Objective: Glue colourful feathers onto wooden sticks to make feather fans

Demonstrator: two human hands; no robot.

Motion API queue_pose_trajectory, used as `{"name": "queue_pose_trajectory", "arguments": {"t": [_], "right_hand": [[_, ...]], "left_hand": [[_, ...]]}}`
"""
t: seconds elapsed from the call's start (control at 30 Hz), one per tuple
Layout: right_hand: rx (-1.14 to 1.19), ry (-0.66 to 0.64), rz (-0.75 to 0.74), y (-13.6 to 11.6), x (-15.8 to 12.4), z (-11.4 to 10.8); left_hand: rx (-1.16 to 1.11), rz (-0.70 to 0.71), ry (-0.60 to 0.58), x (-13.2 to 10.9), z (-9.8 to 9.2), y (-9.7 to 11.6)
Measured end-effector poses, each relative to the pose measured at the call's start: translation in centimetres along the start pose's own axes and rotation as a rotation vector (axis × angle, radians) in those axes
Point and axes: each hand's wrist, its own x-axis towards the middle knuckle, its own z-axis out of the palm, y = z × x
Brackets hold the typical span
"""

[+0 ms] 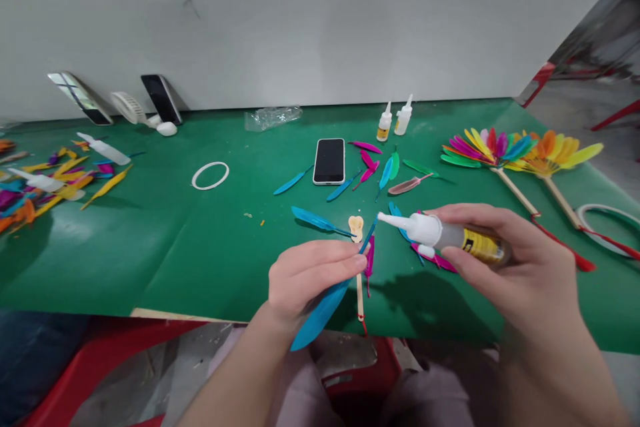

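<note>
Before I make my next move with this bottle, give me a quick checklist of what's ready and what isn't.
1. Left hand gripping the blue feather: ok.
2. Right hand holding the bottle, tipped toward the feather: ok.
3. Nozzle uncapped, its tip at the quill end: ok.
4. Liquid coming out of the tip: cannot tell.
5. Space beside the wooden stick free of loose feathers: not ok, a magenta feather lies there.
</note>
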Motion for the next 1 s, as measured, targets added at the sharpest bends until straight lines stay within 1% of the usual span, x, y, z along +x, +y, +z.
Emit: {"name": "queue_pose_trajectory", "arguments": {"t": [0.1, 0.3, 0.5, 0.77, 0.9, 1.0], "right_hand": [[0.007, -0.017, 0.007, 0.01, 0.04, 0.11], [0.066, 0.037, 0.013, 0.23, 0.16, 0.01], [0.035, 0.024, 0.027, 0.27, 0.3, 0.18], [0.089, 0.009, 0.075, 0.71, 0.39, 0.21], [0.158, -0.002, 0.084, 0.76, 0.42, 0.35], [0.127, -0.002, 0.091, 0.82, 0.45, 0.39]], "left_hand": [[0.004, 0.005, 0.011, -0.04, 0.09, -0.04], [-0.007, -0.008, 0.015, 0.06, 0.13, 0.11], [-0.026, -0.024, 0.036, 0.07, 0.24, 0.15], [-0.082, -0.053, 0.044, -0.03, 0.26, 0.25], [-0.085, -0.081, 0.077, -0.21, 0.42, 0.21], [-0.078, -0.076, 0.078, -0.1, 0.43, 0.27]]}}
